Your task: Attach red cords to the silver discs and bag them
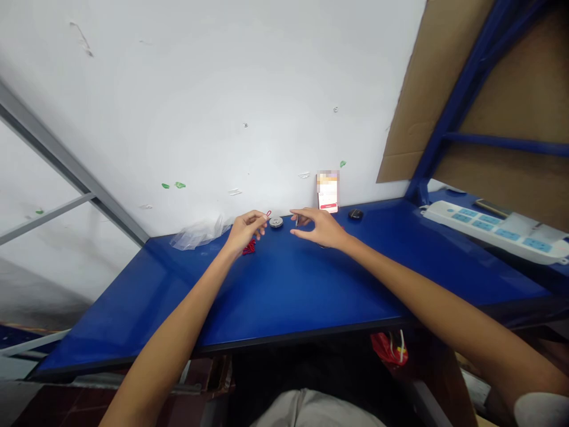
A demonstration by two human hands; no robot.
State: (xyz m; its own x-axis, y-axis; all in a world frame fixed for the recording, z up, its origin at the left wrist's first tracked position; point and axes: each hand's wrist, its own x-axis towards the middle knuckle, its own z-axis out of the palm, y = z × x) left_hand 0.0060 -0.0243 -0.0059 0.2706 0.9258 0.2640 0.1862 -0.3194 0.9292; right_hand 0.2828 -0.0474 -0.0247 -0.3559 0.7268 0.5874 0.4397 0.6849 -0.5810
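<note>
- A person's left hand (246,230) pinches a small red loop (268,213) between thumb and fingertips, the fingers curled nearly closed, above the far part of a blue counter (284,290).
- Under that hand, at about 6 o'clock from the loop, a small heap of red pieces (249,248) lies on the counter, touching or just below the palm.
- The right hand (320,228) is half open, thumb and forefinger closed on a thin metal pin (296,221) that stands roughly upright; it is too small to say what kind of tool it is.
- Between the two hands, at 3 o'clock from the loop, a small round metal disc (276,222) rests on the counter.
- At 9 o'clock from the left hand, a crumpled clear plastic bag (198,233) lies against the white wall (213,95).
- At 1 o'clock from the right hand, a white and red card (328,191) leans on the wall, with a small dark object (355,214) just beside it.
- Far at 3 o'clock, a white power strip (493,230) sits on the counter under a blue frame (466,89).
</note>
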